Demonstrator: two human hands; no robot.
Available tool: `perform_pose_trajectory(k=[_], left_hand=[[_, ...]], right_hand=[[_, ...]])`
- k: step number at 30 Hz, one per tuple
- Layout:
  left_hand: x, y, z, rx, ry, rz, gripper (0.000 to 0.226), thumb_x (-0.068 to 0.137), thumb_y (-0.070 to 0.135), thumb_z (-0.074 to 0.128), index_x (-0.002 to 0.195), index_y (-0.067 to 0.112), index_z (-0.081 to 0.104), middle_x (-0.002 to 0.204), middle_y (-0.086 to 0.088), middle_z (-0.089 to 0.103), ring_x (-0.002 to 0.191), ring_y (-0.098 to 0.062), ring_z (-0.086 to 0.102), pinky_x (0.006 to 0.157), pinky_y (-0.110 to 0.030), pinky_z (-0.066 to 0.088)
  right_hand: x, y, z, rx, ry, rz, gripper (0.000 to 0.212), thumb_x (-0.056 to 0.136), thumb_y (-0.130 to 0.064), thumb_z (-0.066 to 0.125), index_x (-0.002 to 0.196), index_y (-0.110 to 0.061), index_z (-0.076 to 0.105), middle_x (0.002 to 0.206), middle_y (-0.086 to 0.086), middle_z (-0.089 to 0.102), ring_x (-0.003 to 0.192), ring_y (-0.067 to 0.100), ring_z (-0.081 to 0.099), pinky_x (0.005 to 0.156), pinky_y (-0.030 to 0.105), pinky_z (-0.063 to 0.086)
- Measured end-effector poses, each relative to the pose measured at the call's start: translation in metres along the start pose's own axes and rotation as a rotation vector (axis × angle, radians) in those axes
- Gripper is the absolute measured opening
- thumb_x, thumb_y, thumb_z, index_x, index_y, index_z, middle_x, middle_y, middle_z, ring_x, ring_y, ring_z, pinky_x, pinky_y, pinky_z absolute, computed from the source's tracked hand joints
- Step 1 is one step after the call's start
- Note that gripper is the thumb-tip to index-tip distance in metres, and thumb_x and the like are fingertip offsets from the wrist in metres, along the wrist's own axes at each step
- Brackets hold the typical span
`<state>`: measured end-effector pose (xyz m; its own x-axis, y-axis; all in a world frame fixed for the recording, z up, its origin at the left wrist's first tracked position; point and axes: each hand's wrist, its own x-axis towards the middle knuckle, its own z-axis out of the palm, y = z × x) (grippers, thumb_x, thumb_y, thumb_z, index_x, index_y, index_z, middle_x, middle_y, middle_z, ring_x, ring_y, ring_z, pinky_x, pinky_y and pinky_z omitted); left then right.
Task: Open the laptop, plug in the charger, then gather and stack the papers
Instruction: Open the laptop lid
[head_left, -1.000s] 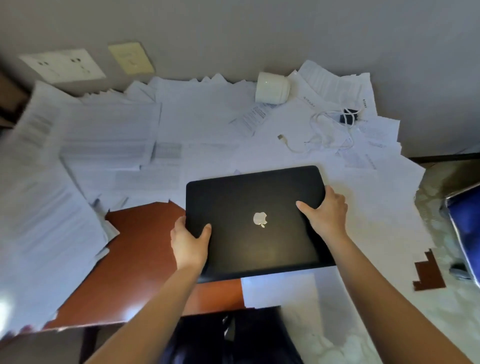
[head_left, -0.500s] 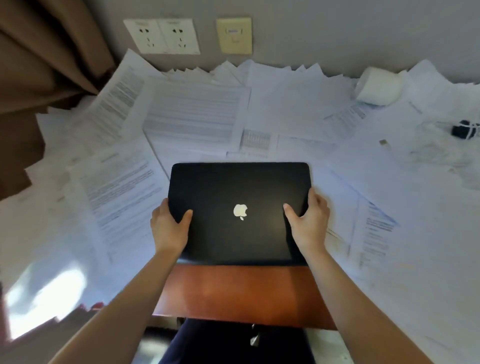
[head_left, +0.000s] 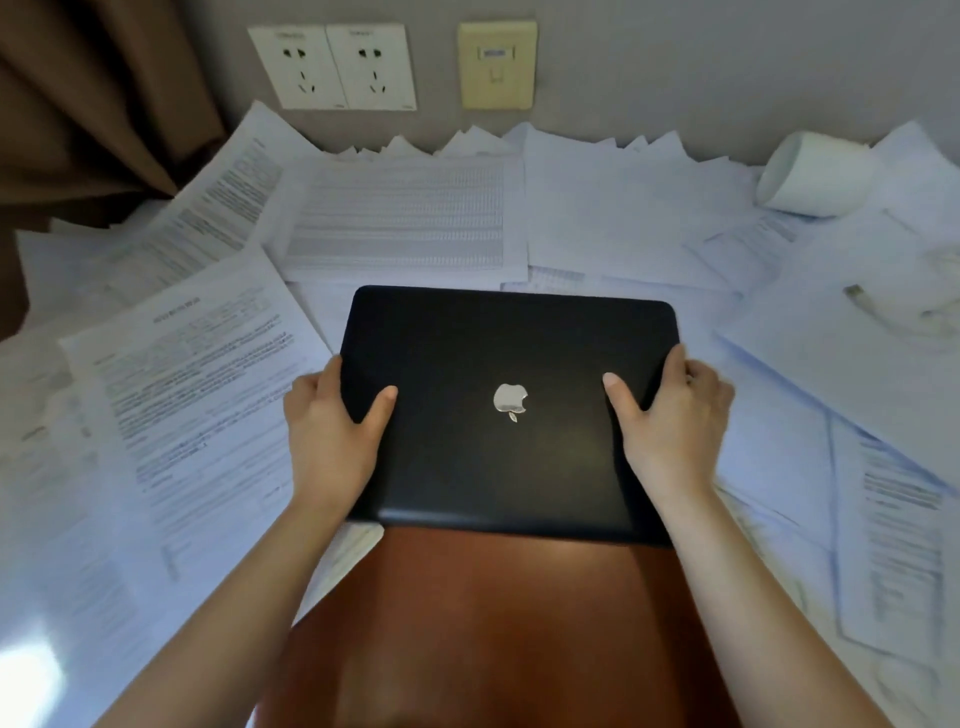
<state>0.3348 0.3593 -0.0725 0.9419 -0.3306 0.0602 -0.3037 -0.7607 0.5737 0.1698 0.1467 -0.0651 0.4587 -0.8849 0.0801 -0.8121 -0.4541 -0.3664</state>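
Observation:
A closed black laptop (head_left: 498, 353) with a silver logo lies in the middle of the desk, on top of scattered white papers (head_left: 197, 395). My left hand (head_left: 332, 431) grips its left edge, thumb on the lid and fingers curled round the side. My right hand (head_left: 670, 421) grips the right edge the same way. A white charger cable (head_left: 893, 306) lies on papers at the far right, partly cut off by the frame edge. Two white wall sockets (head_left: 332, 65) sit on the wall behind the desk.
A white cup (head_left: 810, 174) lies on its side at the back right. A beige wall plate (head_left: 497, 65) is beside the sockets. A brown curtain (head_left: 88, 104) hangs at the left. Bare brown desk wood (head_left: 493, 613) shows in front of the laptop.
The view has swung left and closer, bringing the sockets and curtain into sight. The laptop now lies square in front of me, with both hands still on its side edges.

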Motion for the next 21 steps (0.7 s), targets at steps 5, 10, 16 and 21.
perform_pose_trajectory(k=[5, 10, 16, 21], left_hand=[[0.000, 0.003, 0.010, 0.076, 0.051, -0.001, 0.052, 0.090, 0.043, 0.052, 0.129, 0.008, 0.046, 0.121, -0.023, 0.046, 0.117, -0.036, 0.036, 0.092, -0.043, 0.037], [-0.002, 0.000, 0.013, 0.090, 0.042, 0.036, 0.056, 0.089, 0.047, 0.051, 0.126, 0.005, 0.046, 0.124, -0.023, 0.044, 0.120, -0.037, 0.033, 0.093, -0.044, 0.036], [-0.005, -0.006, 0.009, 0.084, -0.010, 0.131, 0.062, 0.086, 0.053, 0.053, 0.124, 0.005, 0.046, 0.124, -0.022, 0.046, 0.121, -0.036, 0.034, 0.091, -0.039, 0.034], [-0.012, -0.018, 0.006, 0.041, -0.066, 0.236, 0.067, 0.081, 0.058, 0.055, 0.124, 0.008, 0.044, 0.127, -0.018, 0.046, 0.119, -0.033, 0.038, 0.091, -0.038, 0.036]], right_hand=[[0.007, -0.002, 0.011, -0.132, 0.059, -0.051, 0.071, 0.093, -0.054, 0.042, 0.141, -0.002, 0.035, 0.131, 0.025, 0.045, 0.117, 0.039, 0.039, 0.096, 0.042, 0.036], [0.009, -0.001, 0.017, -0.181, 0.103, -0.074, 0.068, 0.094, -0.056, 0.038, 0.133, 0.000, 0.044, 0.122, 0.026, 0.051, 0.112, 0.039, 0.042, 0.090, 0.042, 0.036], [0.007, -0.001, 0.014, -0.158, 0.102, -0.052, 0.059, 0.095, -0.054, 0.038, 0.121, -0.002, 0.052, 0.122, 0.024, 0.052, 0.114, 0.040, 0.042, 0.090, 0.042, 0.036], [-0.021, -0.012, 0.016, -0.179, 0.063, -0.297, 0.053, 0.098, -0.046, 0.037, 0.140, -0.014, 0.042, 0.147, 0.014, 0.038, 0.134, 0.034, 0.031, 0.106, 0.044, 0.027]])
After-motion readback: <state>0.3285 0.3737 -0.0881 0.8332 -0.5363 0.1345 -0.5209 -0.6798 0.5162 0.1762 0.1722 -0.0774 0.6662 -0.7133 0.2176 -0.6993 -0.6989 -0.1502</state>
